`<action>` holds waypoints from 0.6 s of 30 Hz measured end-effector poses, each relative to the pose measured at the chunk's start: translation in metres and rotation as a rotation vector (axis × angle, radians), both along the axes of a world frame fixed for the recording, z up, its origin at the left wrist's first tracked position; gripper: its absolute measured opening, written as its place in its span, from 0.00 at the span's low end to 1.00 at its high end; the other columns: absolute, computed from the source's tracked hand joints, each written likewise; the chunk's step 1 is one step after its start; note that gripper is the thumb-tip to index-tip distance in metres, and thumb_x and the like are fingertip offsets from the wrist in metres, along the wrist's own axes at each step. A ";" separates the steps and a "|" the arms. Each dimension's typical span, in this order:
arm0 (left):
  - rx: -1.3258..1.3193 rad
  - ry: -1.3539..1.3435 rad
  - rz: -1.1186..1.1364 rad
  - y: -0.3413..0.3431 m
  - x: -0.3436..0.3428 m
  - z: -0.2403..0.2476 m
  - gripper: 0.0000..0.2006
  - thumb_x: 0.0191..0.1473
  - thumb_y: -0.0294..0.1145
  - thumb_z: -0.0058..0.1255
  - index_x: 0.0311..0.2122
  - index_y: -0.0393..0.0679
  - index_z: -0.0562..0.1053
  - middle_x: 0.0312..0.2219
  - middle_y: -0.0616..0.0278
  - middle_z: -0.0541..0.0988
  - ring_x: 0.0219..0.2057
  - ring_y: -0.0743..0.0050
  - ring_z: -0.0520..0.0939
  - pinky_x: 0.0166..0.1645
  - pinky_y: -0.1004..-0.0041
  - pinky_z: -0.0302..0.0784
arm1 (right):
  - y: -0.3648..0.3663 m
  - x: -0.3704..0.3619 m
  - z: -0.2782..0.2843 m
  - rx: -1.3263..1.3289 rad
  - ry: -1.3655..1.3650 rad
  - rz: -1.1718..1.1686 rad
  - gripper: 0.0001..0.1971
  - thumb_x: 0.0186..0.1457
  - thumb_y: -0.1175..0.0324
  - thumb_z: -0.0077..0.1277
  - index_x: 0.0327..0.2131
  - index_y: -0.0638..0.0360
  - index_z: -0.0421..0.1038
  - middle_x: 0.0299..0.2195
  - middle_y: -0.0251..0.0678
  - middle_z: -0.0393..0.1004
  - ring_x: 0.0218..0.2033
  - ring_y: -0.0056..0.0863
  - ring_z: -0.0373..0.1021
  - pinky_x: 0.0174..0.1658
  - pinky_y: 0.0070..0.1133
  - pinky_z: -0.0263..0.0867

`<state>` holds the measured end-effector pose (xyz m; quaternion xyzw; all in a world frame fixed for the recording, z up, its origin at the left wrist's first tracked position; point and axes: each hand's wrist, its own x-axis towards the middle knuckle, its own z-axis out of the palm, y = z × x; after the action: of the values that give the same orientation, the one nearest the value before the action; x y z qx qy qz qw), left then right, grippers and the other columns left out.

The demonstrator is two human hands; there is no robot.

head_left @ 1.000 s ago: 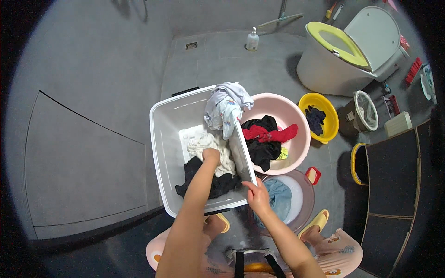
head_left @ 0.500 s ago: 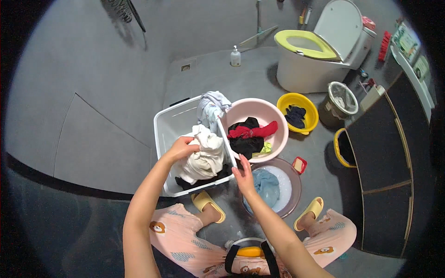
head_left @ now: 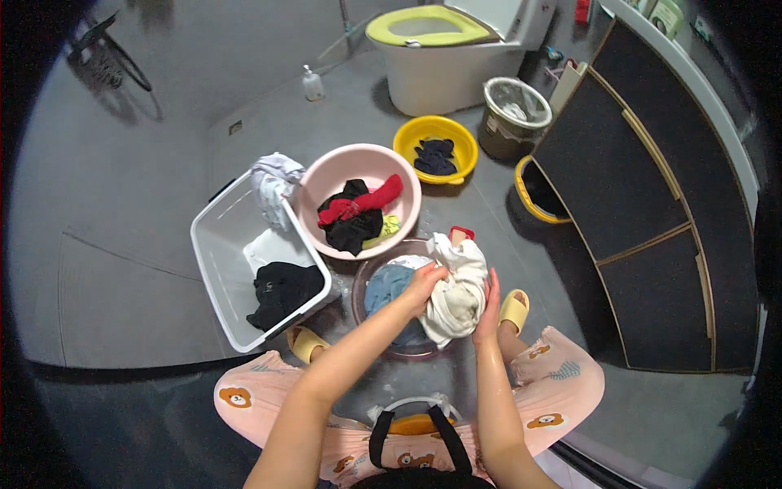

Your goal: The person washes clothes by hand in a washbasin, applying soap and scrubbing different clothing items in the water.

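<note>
A bunched white garment (head_left: 458, 295) is between my two hands, above the basin of soapy water (head_left: 358, 295). My left hand (head_left: 423, 288) has its fingers closed on the cloth's left side. My right hand (head_left: 489, 311) supports the right side, its fingers lying along the cloth. Below, a blue cloth (head_left: 386, 287) lies in the water, partly hidden by the garment and my left arm. The white laundry bin (head_left: 213, 281) at the left holds a black garment (head_left: 283, 292). A pale garment (head_left: 275, 183) hangs over its far corner.
A pink basin (head_left: 407, 175) holds black and red clothes. Beyond it, a yellow basin (head_left: 466, 140) contains dark cloth. A red soap dish (head_left: 462, 232) is beside the soapy basin. A trash bin (head_left: 505, 134), toilet (head_left: 428, 77) and dark cabinet (head_left: 627, 187) stand farther off.
The white garment has come out of the white bin and moved right, over the soapy basin. My right hand has left the bin's rim and now holds the garment too. The view has shifted right.
</note>
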<state>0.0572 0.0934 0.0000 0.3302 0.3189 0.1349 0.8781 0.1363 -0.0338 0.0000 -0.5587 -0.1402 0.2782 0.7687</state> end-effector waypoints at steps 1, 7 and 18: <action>-0.124 0.015 0.065 -0.008 0.015 -0.031 0.10 0.41 0.27 0.45 0.34 0.42 0.67 0.28 0.62 0.72 0.30 0.74 0.73 0.34 0.73 0.70 | -0.007 0.008 -0.018 -0.022 -0.002 -0.027 0.26 0.56 0.57 0.28 0.53 0.64 0.46 0.54 0.40 0.50 0.55 0.30 0.46 0.56 0.22 0.40; 0.654 0.875 0.204 0.021 -0.022 -0.167 0.26 0.44 0.32 0.44 0.50 0.42 0.54 0.44 0.50 0.64 0.46 0.55 0.65 0.49 0.61 0.61 | 0.035 -0.013 -0.086 -0.856 -0.912 0.458 0.32 0.43 0.53 0.46 0.53 0.50 0.51 0.54 0.47 0.47 0.55 0.46 0.45 0.54 0.37 0.43; 1.553 0.530 -0.764 0.071 -0.014 -0.208 0.23 0.51 0.46 0.34 0.52 0.50 0.58 0.53 0.58 0.56 0.55 0.56 0.54 0.55 0.61 0.52 | 0.075 0.003 -0.200 -1.164 -0.818 0.813 0.31 0.45 0.57 0.41 0.54 0.42 0.44 0.28 0.44 0.71 0.27 0.41 0.69 0.33 0.35 0.63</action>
<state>0.0434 0.1642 -0.2084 0.9333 0.1986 -0.0692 0.2909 0.1389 0.0411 -0.2001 -0.8311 -0.4341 0.3376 0.0830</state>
